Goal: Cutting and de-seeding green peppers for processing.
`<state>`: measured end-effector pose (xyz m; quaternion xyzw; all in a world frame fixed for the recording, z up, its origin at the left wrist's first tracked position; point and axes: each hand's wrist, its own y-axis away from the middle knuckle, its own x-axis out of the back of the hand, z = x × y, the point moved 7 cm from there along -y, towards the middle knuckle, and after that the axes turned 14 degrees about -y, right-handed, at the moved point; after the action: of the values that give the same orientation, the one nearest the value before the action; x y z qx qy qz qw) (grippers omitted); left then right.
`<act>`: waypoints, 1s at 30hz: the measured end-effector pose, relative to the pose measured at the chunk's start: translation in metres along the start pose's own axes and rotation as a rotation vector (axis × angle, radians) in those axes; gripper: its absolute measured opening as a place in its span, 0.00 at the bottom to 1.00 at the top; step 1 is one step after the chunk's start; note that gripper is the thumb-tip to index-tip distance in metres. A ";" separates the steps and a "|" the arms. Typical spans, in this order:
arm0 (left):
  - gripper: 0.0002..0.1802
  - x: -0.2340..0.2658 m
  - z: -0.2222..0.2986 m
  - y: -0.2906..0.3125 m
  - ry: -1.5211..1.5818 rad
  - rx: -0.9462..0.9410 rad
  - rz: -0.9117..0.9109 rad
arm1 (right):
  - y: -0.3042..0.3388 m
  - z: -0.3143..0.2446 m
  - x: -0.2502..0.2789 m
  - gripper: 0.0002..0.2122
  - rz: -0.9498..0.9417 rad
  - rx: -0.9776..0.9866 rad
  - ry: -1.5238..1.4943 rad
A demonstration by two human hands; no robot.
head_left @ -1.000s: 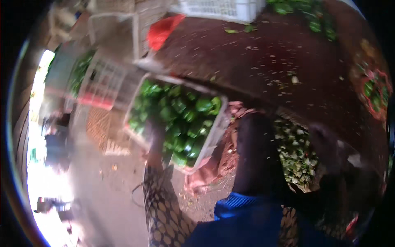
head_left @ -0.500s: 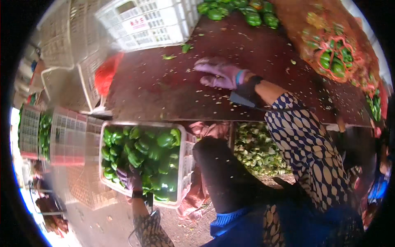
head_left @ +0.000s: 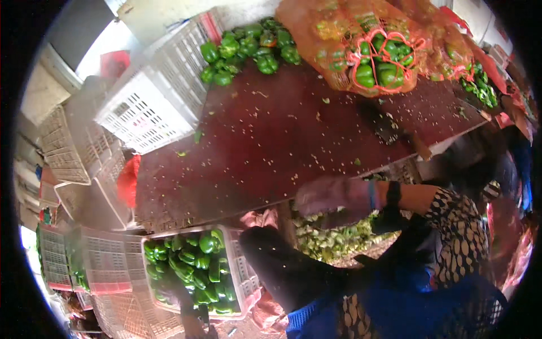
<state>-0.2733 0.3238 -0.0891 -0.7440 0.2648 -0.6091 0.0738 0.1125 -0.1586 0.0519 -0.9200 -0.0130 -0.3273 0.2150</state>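
Rests the left hand (head_left: 179,295) among green bell peppers (head_left: 197,268) already filling the crate (head_left: 246,279) around it, and the right hand (head_left: 339,196) over trimmings (head_left: 330,243), with both grips too blurred to tell and loose peppers (head_left: 248,48) left on the surface (head_left: 254,141) beyond.

Smooth gloss is shown by the green peppers (head_left: 183,270); the white crate (head_left: 148,116) is made of plastic, the orange sack (head_left: 307,28) of netting.

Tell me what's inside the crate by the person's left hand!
Green peppers show inside the crate, and the blurred left hand is over some. The upper ones hide whatever lies beneath; the hand covers part too.
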 end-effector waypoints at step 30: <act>0.39 0.174 0.438 -0.084 0.192 -1.072 -0.085 | -0.082 0.384 0.349 0.38 0.738 -0.991 0.430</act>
<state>0.1870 0.2177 -0.0104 -0.6286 0.5133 -0.4564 -0.3648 0.6020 0.0300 0.0291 -0.7682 0.4993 -0.3760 -0.1384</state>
